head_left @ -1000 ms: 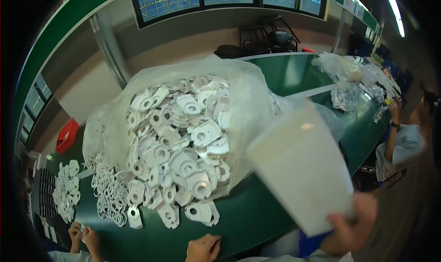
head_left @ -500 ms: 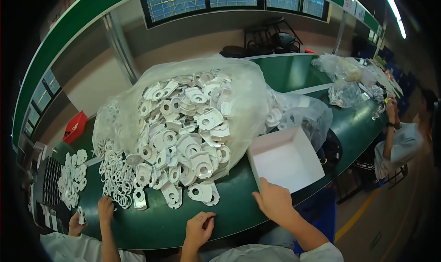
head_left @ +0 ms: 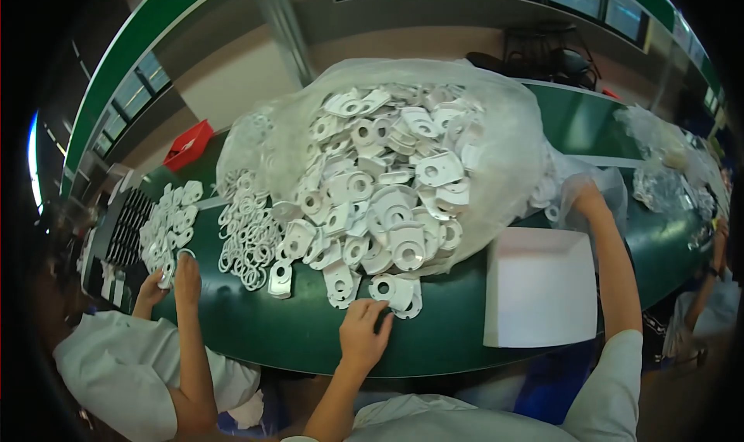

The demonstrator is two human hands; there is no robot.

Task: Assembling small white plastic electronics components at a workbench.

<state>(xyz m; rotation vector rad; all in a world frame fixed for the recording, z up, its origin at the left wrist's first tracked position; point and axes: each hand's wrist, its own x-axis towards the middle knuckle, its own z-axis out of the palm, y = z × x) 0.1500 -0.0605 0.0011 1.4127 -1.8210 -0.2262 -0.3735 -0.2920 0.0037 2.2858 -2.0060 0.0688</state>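
My left hand [head_left: 363, 333] is at the front of a large heap, its fingertips at the lower edge of a white plastic plate with a round hole [head_left: 401, 290]. Its thumb stands apart from the fingers, and nothing shows in its grip. My right hand [head_left: 589, 200] reaches over a white box [head_left: 540, 291] to a clear plastic bag [head_left: 614, 188] holding white pieces. Its fingers are largely hidden there. The heap of similar white plates [head_left: 395, 202] spills from a big translucent bag [head_left: 508, 124] on the green table [head_left: 442, 341].
At left, a co-worker's hands [head_left: 184, 275] handle small white parts. Beside them lie white rings [head_left: 249, 244], a pile of white pieces [head_left: 172, 217], black trays [head_left: 130, 227] and a red bin [head_left: 188, 145]. Clear bags [head_left: 659, 182] and another person are at far right.
My right hand has gone from the white box's near edge to the clear bag behind it. My left hand has moved forward to the plates. The box is turned differently. The view has shifted.
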